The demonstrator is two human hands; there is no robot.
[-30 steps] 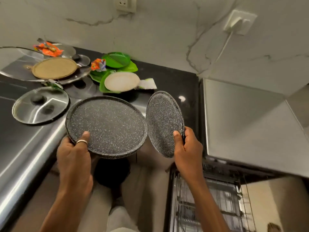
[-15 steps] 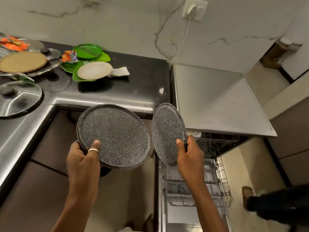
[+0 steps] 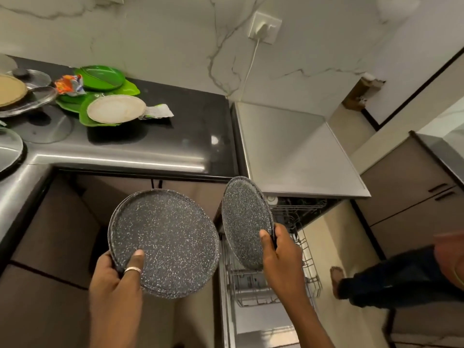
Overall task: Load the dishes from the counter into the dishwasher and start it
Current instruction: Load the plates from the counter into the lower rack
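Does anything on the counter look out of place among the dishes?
Yes. A crumpled orange wrapper lies among the green plates, and a torn white-green wrapper lies beside the white plate. Both look like litter, not dishes to load.

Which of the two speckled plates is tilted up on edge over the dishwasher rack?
The speckled plate in the right hand, steeply tilted above the rack. The other plate, in the left hand, faces up more flatly, beside the dishwasher.
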